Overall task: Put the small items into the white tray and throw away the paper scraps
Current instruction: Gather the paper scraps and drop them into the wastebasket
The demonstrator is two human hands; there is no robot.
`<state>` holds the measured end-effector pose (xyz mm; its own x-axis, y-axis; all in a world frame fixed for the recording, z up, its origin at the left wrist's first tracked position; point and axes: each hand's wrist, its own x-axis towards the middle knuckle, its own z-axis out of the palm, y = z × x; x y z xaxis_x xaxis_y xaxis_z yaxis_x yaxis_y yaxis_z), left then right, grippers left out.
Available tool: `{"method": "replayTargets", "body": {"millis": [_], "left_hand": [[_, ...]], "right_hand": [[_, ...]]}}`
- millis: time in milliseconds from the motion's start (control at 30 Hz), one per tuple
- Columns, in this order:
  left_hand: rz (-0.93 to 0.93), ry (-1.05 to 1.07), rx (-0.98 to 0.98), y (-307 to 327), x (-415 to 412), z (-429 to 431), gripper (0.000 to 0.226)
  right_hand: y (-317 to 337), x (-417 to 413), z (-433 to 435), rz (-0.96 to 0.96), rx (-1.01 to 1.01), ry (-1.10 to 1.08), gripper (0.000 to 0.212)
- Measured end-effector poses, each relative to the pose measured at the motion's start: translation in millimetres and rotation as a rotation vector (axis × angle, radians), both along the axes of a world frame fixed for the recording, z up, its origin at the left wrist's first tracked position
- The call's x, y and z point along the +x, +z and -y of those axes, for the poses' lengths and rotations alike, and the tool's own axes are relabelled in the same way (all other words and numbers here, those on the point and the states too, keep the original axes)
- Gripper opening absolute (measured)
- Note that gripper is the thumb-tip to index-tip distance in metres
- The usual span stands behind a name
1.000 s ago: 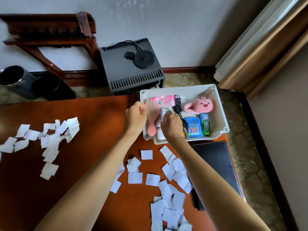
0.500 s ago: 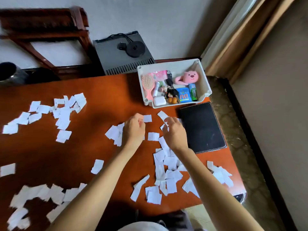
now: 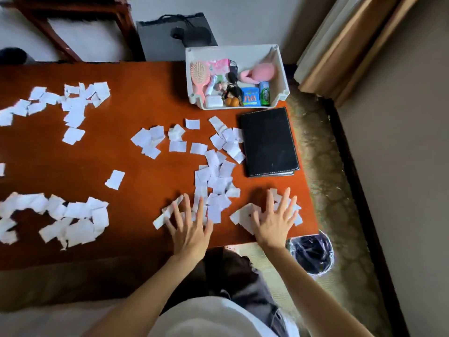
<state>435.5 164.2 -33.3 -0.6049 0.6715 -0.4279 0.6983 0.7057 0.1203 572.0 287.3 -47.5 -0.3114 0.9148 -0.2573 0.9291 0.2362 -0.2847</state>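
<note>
Reddish wood surface [image 3: 145,98] sat by a white wall, curtain [image 3: 340,45] on the right, bin [image 3: 312,254] on the floor below the near-right corner. My left hand [image 3: 190,229] & right hand [image 3: 275,223] lay flat, fingers spread wide, on paper scraps [image 3: 213,181] at the near edge. White tray [image 3: 283,76] w/ small items stood well beyond, far-right corner.

Head camera looks steeply down over the table [image 3: 145,93].
</note>
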Motion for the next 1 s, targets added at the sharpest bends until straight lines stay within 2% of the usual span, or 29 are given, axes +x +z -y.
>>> {"method": "replayTargets", "body": {"millis": [167, 233, 400, 500, 600, 667, 800, 1000], "left_hand": [[-0.041, -0.012, 0.035, -16.7, 11.5, -9.7, 0.061], [-0.045, 0.007, 0.064, -21.1, 6.9, -12.3, 0.068], [-0.1, 0.031, 0.202, -35.3, -22.4, -18.7, 0.073], [-0.147, 0.053, 0.299, -45.5, -44.0, -22.6, 0.073], [-0.204, 0.082, 0.389, -49.1, -61.1, -26.3, 0.057], [-0.213, 0.095, 0.45, -48.4, -71.4, -29.4, 0.049], [-0.282, 0.142, 0.583, -39.8, -73.4, -10.6, 0.053], [-0.363, 0.285, 0.66, -20.8, -86.5, 47.8, 0.045]], "right_hand": [[-12.7, 15.6, -2.1, 0.011, -0.029, 0.032, 0.087], [-15.3, 3.0, 6.8, 0.015, -0.023, 0.089, 0.088], [-20.9, -56.8, 21.7, -0.051, 0.04, 0.27, 0.069], [-25.7, -89.7, 17.1, -0.1, 0.083, 0.361, 0.068], [-27.2, -107.8, 5.6, -0.146, 0.121, 0.4, 0.055], [-22.4, -111.2, 0.0, -0.213, 0.178, 0.394, 0.053], [-18.5, -110.1, 16.3, -0.294, 0.379, 0.428, 0.061], [-13.3, -144.7, 78.2, -0.365, 0.411, 0.653, 0.05]]}}
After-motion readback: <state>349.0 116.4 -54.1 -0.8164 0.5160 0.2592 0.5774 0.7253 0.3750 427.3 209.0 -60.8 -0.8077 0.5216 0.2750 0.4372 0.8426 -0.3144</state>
